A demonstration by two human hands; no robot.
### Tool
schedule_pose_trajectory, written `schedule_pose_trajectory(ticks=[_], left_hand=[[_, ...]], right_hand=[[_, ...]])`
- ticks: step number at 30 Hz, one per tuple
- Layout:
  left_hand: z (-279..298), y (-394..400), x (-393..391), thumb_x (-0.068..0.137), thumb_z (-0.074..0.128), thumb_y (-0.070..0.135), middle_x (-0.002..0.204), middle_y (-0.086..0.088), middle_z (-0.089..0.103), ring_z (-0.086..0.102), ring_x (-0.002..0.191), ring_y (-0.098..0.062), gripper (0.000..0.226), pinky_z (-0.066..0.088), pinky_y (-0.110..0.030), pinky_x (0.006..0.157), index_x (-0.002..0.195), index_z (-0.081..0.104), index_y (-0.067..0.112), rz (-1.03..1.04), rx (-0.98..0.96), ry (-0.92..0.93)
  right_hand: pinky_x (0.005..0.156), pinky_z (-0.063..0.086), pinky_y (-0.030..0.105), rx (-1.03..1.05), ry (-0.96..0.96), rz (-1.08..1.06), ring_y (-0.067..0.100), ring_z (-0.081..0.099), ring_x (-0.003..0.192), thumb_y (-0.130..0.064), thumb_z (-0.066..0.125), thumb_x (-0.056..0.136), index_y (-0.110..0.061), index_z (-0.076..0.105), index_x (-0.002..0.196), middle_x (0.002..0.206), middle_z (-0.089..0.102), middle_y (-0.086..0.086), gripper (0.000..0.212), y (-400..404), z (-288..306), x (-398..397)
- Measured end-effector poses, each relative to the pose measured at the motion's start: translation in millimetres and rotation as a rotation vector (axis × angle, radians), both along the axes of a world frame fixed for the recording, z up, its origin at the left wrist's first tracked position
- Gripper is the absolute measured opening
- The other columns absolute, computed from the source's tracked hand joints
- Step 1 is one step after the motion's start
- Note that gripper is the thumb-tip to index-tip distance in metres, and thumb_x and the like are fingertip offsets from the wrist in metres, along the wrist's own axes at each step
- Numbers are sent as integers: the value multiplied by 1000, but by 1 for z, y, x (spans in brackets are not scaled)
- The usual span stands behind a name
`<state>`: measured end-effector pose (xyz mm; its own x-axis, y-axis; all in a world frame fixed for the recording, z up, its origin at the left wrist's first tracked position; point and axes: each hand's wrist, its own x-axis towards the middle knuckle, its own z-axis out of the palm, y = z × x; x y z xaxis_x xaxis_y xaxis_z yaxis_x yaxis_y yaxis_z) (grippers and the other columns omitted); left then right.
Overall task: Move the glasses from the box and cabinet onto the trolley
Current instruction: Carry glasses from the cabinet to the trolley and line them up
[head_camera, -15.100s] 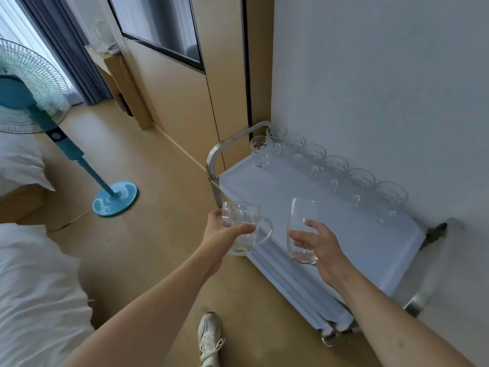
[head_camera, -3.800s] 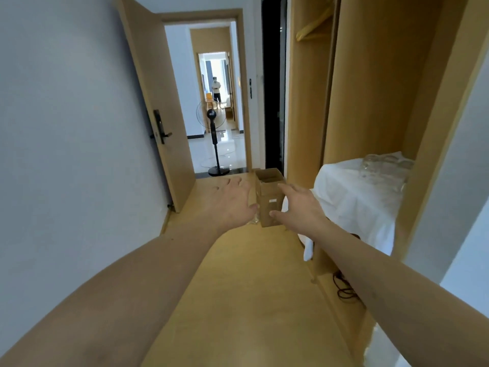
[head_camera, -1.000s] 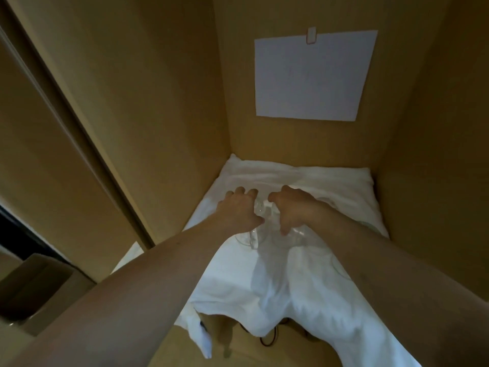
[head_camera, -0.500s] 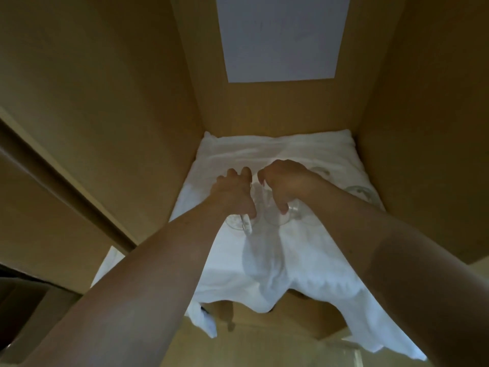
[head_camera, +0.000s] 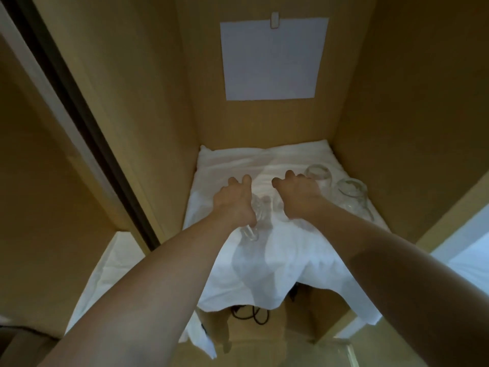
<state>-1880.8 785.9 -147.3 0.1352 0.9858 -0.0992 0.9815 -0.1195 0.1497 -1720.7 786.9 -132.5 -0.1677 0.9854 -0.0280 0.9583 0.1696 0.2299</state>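
Two glasses gripped on the white cloth inside the cabinet.

Under the left hand (head_camera: 234,201) a clear glass (head_camera: 258,217) — upright as far as can be seen, long way up and down, handle (head_camera: 250,234) poking toward the camera. Left fingers curled over its top, thumb tucked down its side. Beside it, under the right hand (head_camera: 297,193), a second glass (head_camera: 277,210), mostly hidden; right fingers bent down round its top. Cannot tell how tight either hold is. Just to the right, two more round glasses (head_camera: 318,176) (head_camera: 352,192) standing mouth up on the white cloth (head_camera: 264,266) — apart from the hands. Cloth draped over the shelf edge, hanging down in front. Tan cabinet walls (head_camera: 148,102) all around, a white paper sheet (head_camera: 271,59) clipped on the back wall. Black cable (head_camera: 254,316) looped below the shelf.
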Motion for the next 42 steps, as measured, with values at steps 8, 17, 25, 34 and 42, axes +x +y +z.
schedule_pose_trajectory(ticks=[8,17,25,34,42], left_hand=[[-22,-32,-35,57,96,38,138,-15,27,50,120,-35,123,53,-40,84,149,16,20,40,-85,7],[-31,-65,-61,52,93,39,125,-12,50,54,117,-35,100,52,-40,88,132,38,14,-16,-82,-398],[-4,-87,1,47,94,36,114,4,55,59,105,-21,101,55,-34,82,130,38,24,-121,-122,-939],[47,-137,135,52,96,30,120,7,60,62,109,-12,96,55,-24,76,130,40,25,-407,-297,-1228],[72,-218,292,47,101,42,137,-3,53,56,122,-24,120,48,-46,107,142,33,17,-472,-444,-1357]], right_hand=[[65,40,35,149,192,-372,26,47,80,-28,81,70,-19,39,120,100,40,8,66,-67,-36,-2],[77,57,44,174,772,-803,25,51,94,-42,92,64,-15,40,121,111,49,7,81,-135,-44,9],[83,57,41,553,1299,-982,25,64,102,-54,88,59,-18,46,137,122,56,4,96,-191,-19,31],[77,51,28,880,1371,-970,18,54,108,-40,95,61,-22,45,138,127,47,4,94,-278,19,123],[82,47,29,1101,1402,-1074,15,60,102,-39,95,63,-20,43,136,118,58,-1,91,-392,35,245]])
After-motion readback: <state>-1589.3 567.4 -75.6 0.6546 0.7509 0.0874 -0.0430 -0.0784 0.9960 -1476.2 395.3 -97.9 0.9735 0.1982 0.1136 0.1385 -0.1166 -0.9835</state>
